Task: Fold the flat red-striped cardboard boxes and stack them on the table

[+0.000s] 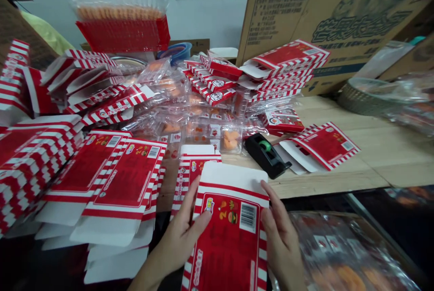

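A red-and-white striped carton with a barcode and a white end flap is held between both hands, close to me. My left hand grips its left edge, thumb over the printed face. Along the right edge, my right hand holds the same carton, fingers at the upper corner. Just behind it, another striped carton lies partly hidden on the table. A black tape dispenser with green tape stands beyond my right hand.
Stacks of flat cartons fill the left. Clear plastic packets lie in the middle. More cartons are piled at back right before a large cardboard box. An open carton lies right; a box of packets sits lower right.
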Motion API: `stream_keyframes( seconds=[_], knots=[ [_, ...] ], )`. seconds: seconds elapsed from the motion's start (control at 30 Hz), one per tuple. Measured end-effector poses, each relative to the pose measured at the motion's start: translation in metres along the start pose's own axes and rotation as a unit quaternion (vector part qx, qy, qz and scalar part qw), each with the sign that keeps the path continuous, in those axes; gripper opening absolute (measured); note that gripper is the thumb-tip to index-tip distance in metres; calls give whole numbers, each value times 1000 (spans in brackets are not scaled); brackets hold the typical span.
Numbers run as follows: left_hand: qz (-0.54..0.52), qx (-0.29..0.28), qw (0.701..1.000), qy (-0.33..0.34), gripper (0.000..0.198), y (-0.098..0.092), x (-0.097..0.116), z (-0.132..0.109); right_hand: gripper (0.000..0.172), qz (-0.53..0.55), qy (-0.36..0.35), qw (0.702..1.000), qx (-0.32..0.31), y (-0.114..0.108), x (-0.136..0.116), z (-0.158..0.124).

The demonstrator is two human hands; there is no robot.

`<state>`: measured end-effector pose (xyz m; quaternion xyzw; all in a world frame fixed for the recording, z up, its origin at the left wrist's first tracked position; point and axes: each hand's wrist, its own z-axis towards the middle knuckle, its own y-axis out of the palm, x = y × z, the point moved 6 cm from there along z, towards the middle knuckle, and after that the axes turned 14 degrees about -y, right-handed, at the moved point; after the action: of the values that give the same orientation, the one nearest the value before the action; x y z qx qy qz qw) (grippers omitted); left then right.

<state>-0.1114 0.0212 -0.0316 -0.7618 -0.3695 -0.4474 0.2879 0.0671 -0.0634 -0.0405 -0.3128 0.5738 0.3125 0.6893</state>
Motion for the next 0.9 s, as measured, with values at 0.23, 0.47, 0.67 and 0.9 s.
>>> stream_keyframes(
  seconds=[0.23,0.47,0.67,0.9],
  knots=[
    [-15,43,999,-2,25,-9,9,7,31,-32,-3,999,1,-2,-2,17],
    [68,41,997,16,22,-13,12,4,24,37,-63,986,-153,4,-30,30],
    [145,26,986,72,17,-1,24,-1,21,50,-21,964,-260,15,-44,41],
    [102,21,990,90,23,7,10,-3,16,-29,33,926,-374,29,-54,59]
  ],
)
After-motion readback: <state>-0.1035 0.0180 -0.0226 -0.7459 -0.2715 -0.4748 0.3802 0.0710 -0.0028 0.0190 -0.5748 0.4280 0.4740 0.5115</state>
